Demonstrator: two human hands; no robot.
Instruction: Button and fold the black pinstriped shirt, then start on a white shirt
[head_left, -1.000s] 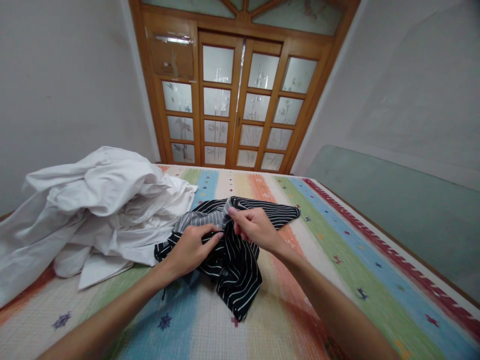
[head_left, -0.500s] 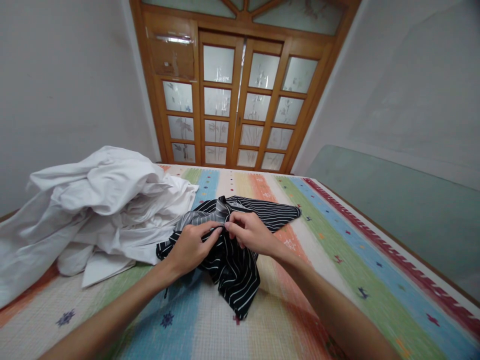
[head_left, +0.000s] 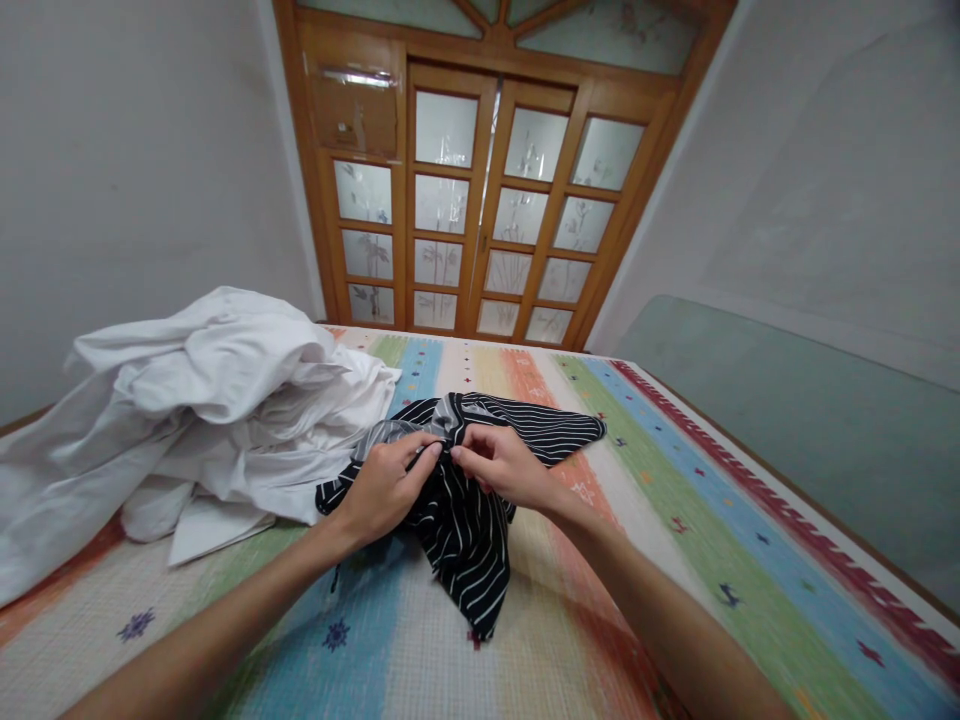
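Note:
A black garment with white stripes (head_left: 469, 560) lies bunched up in the middle of the bed, its paler grey inner side showing near the top. My left hand (head_left: 386, 485) pinches its fabric between thumb and fingers. Close beside it, my right hand (head_left: 499, 462) also has a pinch of the same cloth, with the fingertips of both hands almost touching. One striped part stretches out to the right, and another hangs toward me in a point. What exactly lies between the fingertips is too small to make out.
A heap of white cloth (head_left: 225, 400) is piled on the left of the bed. The colourful striped bedsheet (head_left: 675, 480) spreads under everything. A pale green headboard-like panel (head_left: 787, 410) runs along the right, and wooden glass-paned doors (head_left: 487, 200) stand at the back.
Both hands stay at the same spot on the striped garment, their fingers shifting slightly. The part hanging toward me has narrowed a little. The view has moved slightly.

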